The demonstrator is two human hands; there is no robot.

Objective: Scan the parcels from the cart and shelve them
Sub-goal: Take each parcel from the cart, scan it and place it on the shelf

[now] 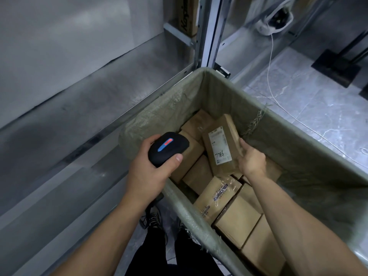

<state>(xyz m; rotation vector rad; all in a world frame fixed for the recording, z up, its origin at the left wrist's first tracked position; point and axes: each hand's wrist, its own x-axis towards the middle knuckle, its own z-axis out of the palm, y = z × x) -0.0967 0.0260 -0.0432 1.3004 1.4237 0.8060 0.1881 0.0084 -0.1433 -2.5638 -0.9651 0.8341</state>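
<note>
A fabric-lined cart (298,140) holds several brown cardboard parcels (235,218). My right hand (252,160) grips one parcel (220,145) by its right edge and holds it tilted above the others, with its white label marked "7786" facing up. My left hand (151,172) holds a black handheld scanner (168,148) over the cart's left rim; a red and blue light strip glows on its top. The scanner's nose points toward the raised parcel.
Grey metal shelves (83,100) run along the left, level with the cart. A shelf upright (207,30) stands behind the cart, with a brown box (189,14) beyond it. A thin white cable (272,76) trails across the tiled floor on the right.
</note>
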